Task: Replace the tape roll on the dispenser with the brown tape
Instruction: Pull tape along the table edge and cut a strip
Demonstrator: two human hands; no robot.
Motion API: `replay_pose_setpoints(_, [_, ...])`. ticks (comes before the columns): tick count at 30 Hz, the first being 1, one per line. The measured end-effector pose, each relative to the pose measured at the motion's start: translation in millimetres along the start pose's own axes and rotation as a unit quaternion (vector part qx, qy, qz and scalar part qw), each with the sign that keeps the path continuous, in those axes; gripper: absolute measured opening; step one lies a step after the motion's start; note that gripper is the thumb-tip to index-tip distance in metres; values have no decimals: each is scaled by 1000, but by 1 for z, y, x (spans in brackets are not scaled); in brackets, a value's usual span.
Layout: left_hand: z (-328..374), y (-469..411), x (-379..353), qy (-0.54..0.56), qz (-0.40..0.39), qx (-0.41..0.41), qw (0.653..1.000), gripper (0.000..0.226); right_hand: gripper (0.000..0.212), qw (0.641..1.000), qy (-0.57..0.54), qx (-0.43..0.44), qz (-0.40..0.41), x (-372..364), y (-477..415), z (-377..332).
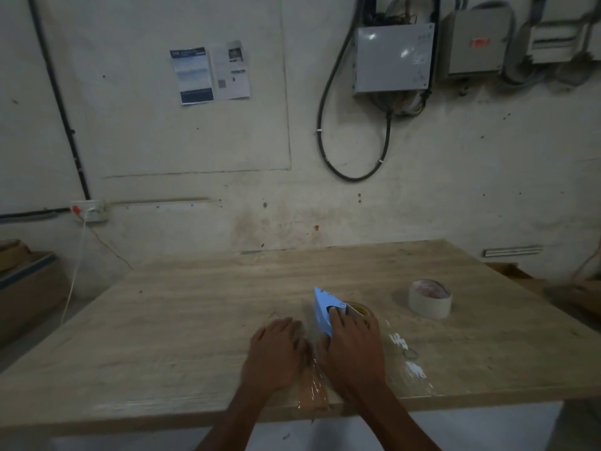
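Observation:
A light blue tape dispenser (pixel 322 307) lies on the wooden table (pixel 195 314), with a brown tape roll (pixel 359 310) mounted in it. My right hand (pixel 351 349) grips the dispenser from above, fingers over its frame and the roll. A strip of brown tape (pixel 313 390) runs from the dispenser toward the table's near edge, stuck to the surface. My left hand (pixel 276 349) rests flat on the table, fingers pressing beside the strip. A pale, whitish tape roll (pixel 430 298) stands apart on the table to the right.
White scraps and a small ring (pixel 410 354) lie on the table right of my right hand. Cardboard boxes (pixel 22 288) sit left of the table. A wall with cables and electrical boxes (pixel 393 56) stands behind it.

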State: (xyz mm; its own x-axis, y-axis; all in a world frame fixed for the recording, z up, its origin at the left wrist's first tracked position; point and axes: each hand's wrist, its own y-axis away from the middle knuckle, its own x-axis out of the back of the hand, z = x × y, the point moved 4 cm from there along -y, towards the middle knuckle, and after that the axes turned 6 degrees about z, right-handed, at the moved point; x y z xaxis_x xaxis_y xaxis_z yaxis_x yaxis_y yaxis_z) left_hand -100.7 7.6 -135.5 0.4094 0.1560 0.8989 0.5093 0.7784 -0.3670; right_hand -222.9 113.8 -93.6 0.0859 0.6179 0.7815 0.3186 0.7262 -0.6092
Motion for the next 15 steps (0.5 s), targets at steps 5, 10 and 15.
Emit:
replay_pose_setpoints(5, [2, 2, 4, 9, 7, 3, 1000, 50, 47, 1000, -1, -2, 3, -3, 0, 3])
replay_pose_setpoints(10, [7, 3, 10, -14, 19, -13, 1000, 51, 45, 1000, -12, -5, 19, -5, 0, 3])
replay_pose_setpoints(15, [10, 9, 4, -37, 53, -41, 997, 53, 53, 998, -29, -12, 50, -10, 3, 5])
